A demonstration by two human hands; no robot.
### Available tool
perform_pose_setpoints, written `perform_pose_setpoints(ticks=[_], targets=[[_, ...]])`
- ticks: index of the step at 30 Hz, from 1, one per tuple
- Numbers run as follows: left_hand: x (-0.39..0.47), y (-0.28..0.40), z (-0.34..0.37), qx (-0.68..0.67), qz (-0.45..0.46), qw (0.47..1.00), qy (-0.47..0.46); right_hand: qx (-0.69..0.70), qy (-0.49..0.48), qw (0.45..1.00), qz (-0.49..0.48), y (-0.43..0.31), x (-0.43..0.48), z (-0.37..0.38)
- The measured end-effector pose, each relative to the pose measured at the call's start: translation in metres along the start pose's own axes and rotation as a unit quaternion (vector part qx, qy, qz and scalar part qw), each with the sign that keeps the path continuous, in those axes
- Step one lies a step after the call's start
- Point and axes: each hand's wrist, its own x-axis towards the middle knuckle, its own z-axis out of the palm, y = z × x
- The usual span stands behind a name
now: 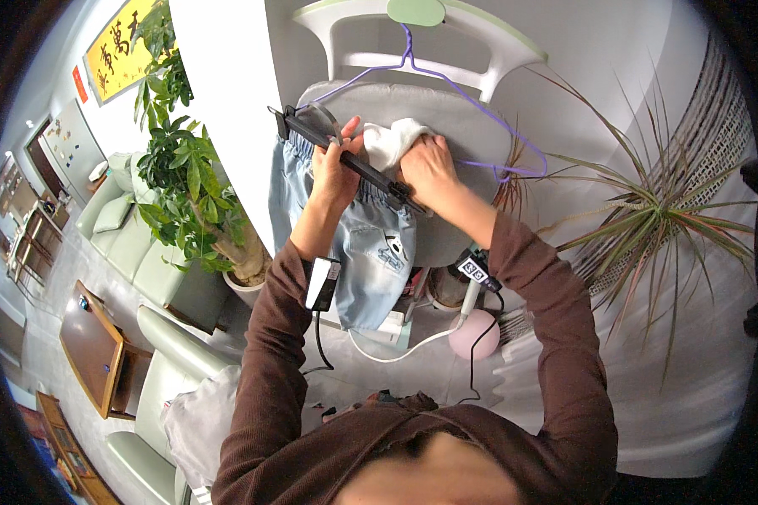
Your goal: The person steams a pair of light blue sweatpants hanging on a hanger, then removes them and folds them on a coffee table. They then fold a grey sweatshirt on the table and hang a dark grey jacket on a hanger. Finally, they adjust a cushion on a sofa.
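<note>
My left hand [336,173] grips a black clip hanger [367,169] near its middle, thumb and index finger raised. Light blue denim pants [372,252] with an elastic waist and a cartoon patch hang below the hanger's bar. My right hand [431,165] has its fingers curled into a bunched white cloth [388,140], just beyond the bar; its fingertips are partly hidden. A purple wire hanger [448,82] lies across the grey chair seat [480,132], around both hands.
The chair's white and green backrest [347,38] rises at the far side. A spiky potted plant [660,208] reaches in from the right, a leafy one [196,170] stands left. Below the seat are a pink ball-shaped object [474,334] and a white cable [410,353].
</note>
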Motion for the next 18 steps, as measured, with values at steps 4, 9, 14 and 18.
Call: perform_pose_setpoints(ticks=[4,9,14,18], targets=[[-0.004,0.014,-0.002,-0.002,-0.044,0.999,0.005,0.206,-0.121,0.971,-0.004,0.008,0.012,-0.021],[-0.013,0.03,-0.008,0.029,-0.087,0.995,-0.04,0.407,-0.347,0.844,0.033,0.022,0.024,-0.039],[-0.025,0.028,-0.007,0.048,-0.102,0.993,-0.039,0.282,-0.177,0.942,-0.032,0.027,0.0,-0.04],[-0.024,0.022,-0.006,0.046,-0.088,0.995,-0.023,0.201,-0.083,0.976,0.015,0.036,-0.024,-0.041]])
